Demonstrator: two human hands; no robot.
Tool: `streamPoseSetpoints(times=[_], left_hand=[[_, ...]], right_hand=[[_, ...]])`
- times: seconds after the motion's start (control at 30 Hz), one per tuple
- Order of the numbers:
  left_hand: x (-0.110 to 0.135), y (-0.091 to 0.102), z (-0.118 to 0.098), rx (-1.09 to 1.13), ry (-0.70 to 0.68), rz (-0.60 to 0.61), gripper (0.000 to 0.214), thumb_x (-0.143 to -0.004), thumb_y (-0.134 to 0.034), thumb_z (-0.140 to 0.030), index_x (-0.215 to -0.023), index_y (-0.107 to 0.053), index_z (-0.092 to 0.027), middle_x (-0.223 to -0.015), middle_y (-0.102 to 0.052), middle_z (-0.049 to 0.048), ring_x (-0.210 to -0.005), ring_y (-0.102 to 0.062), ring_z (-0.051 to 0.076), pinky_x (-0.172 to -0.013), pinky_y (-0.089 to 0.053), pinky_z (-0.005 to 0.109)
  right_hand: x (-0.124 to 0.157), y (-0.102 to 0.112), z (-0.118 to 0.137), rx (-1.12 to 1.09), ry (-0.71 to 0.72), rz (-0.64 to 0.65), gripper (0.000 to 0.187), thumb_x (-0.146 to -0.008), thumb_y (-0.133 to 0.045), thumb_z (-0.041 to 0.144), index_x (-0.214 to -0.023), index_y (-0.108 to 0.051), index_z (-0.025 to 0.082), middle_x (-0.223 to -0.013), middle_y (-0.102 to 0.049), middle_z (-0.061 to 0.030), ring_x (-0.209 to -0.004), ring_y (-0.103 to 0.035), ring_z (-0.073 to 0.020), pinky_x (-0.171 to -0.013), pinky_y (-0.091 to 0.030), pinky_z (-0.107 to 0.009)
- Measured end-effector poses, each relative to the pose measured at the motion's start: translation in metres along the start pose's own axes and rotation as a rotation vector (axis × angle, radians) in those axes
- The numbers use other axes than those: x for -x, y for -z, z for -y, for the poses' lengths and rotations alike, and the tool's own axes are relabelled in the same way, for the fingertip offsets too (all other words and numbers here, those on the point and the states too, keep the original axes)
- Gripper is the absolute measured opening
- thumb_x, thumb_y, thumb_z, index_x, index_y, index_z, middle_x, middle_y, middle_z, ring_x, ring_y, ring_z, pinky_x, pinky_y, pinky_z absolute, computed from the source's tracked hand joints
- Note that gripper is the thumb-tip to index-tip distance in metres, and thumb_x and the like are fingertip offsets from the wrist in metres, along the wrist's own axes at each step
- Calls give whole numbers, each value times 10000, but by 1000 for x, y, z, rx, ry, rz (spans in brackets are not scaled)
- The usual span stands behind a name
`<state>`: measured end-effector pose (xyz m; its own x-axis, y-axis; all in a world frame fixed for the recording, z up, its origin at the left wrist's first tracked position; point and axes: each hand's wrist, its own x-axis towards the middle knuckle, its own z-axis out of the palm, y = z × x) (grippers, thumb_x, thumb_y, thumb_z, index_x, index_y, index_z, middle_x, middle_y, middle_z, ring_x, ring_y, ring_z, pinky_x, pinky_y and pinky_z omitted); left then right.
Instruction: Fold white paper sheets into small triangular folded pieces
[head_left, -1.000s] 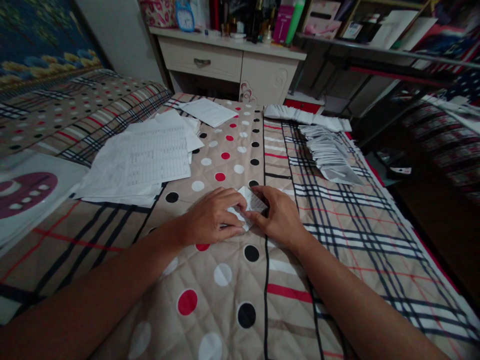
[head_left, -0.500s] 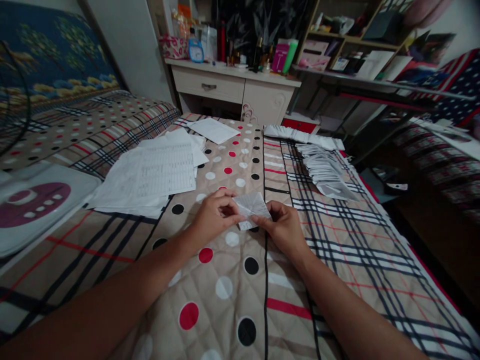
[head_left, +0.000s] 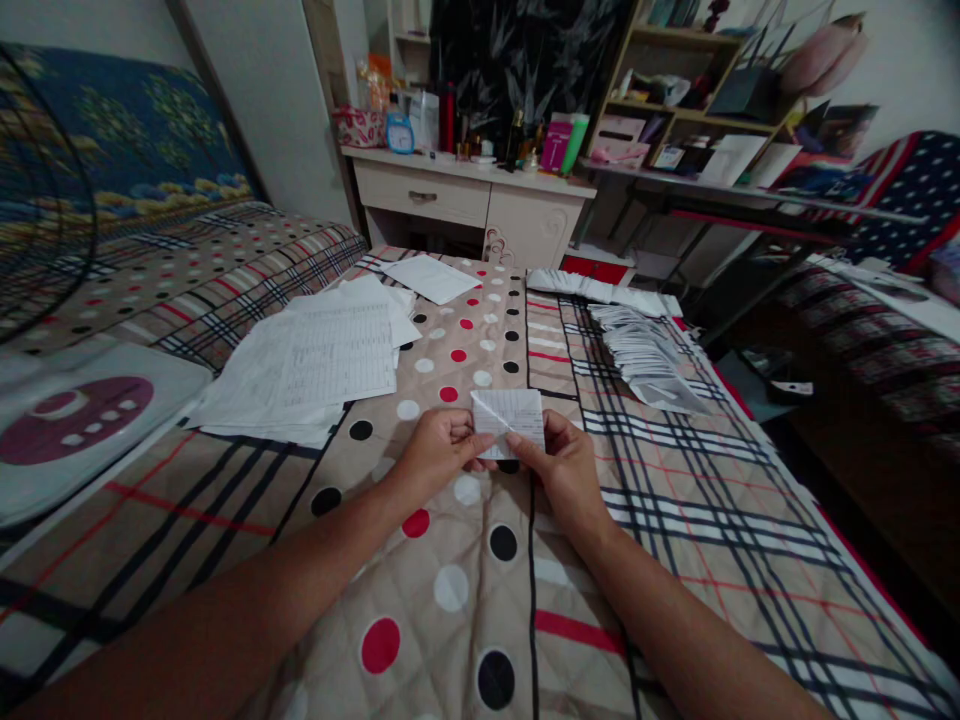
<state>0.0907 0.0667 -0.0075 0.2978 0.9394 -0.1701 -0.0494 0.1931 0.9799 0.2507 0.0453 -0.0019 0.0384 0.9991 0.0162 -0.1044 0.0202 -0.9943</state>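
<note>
A small folded sheet of white printed paper (head_left: 511, 418) is held upright just above the quilted bedspread (head_left: 450, 560). My left hand (head_left: 439, 450) pinches its left edge, fingers curled. On the other side, my right hand (head_left: 564, 468) grips the right lower corner between thumb and fingers. The paper shows a diagonal crease across its face.
A pile of printed sheets (head_left: 307, 365) lies to the left, one loose sheet (head_left: 431, 277) farther back. Rows of folded papers (head_left: 645, 340) fan out at the right near the bed's edge. A white fan base (head_left: 75, 420) sits far left. A dresser (head_left: 465, 195) stands beyond.
Both hands have lifted the folded paper off the bedspread, where they were pressing it flat, and now hold it up facing me. The view has tilted upward.
</note>
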Motion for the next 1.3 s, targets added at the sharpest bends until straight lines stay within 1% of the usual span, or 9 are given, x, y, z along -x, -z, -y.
streamPoseSetpoints(times=[0.1,0.23,0.47,0.67,0.8,0.93,1.07,1.17,1.3], left_hand=[[2,-1,0,-44,0,27,376,-604,-814,-427,-702,-599,-134,-569,-624,-16,-456,-604,106,-414,-431,174],[6,-4,-3,-72,-10,45,362,-628,-793,-433,-675,-589,-138,-557,-580,-37,-431,-551,87,-397,-422,180],[4,-5,-6,25,-145,4,366,-586,-818,-397,-711,-600,-131,-652,-630,-18,-565,-578,90,-536,-481,198],[7,-2,-3,-195,-220,-78,462,-816,-574,-508,-528,-526,-151,-421,-441,-53,-363,-393,60,-351,-282,180],[7,-2,-3,-214,-218,-182,543,-849,-491,-575,-497,-476,-161,-419,-443,-39,-367,-399,64,-352,-281,186],[7,-3,-2,-182,-160,-45,579,-815,-495,-654,-522,-502,-154,-452,-504,-20,-392,-455,70,-376,-338,179],[6,-3,-4,-174,-22,127,419,-673,-744,-517,-616,-587,-133,-509,-600,-6,-411,-536,82,-411,-415,176],[3,-1,-5,-140,28,39,323,-722,-735,-397,-612,-589,-130,-493,-612,-4,-378,-526,76,-386,-400,167],[1,1,-6,-113,15,-91,212,-792,-660,-220,-615,-596,-123,-525,-643,3,-400,-554,76,-417,-440,169]], right_hand=[[0,-1,0,-46,-51,48,305,-679,-789,363,-889,-708,157,-853,-734,-49,-709,-648,-172,-665,-516,-282],[1,0,-1,-69,-121,87,288,-683,-789,361,-845,-725,132,-783,-730,-58,-673,-648,-177,-645,-513,-286],[4,1,0,-127,-185,176,237,-643,-815,321,-737,-712,129,-666,-695,-25,-543,-600,-129,-531,-477,-236],[6,-3,6,-119,-239,262,221,-620,-817,290,-686,-689,123,-613,-682,-21,-500,-591,-118,-491,-458,-215],[7,-4,5,-104,-220,261,226,-625,-814,295,-710,-697,121,-620,-682,-21,-505,-592,-118,-499,-472,-221],[6,-2,3,-67,-134,169,236,-664,-795,329,-751,-709,126,-668,-697,-31,-550,-608,-133,-528,-490,-237],[3,-1,0,-26,-8,36,214,-705,-773,335,-787,-716,145,-707,-701,-21,-601,-611,-128,-565,-490,-230],[1,0,-3,-24,21,88,217,-725,-762,338,-842,-719,160,-754,-710,-19,-629,-615,-121,-602,-503,-228],[-2,1,-6,29,-51,148,257,-713,-767,377,-679,-669,142,-569,-643,1,-447,-521,-77,-439,-423,-181]])
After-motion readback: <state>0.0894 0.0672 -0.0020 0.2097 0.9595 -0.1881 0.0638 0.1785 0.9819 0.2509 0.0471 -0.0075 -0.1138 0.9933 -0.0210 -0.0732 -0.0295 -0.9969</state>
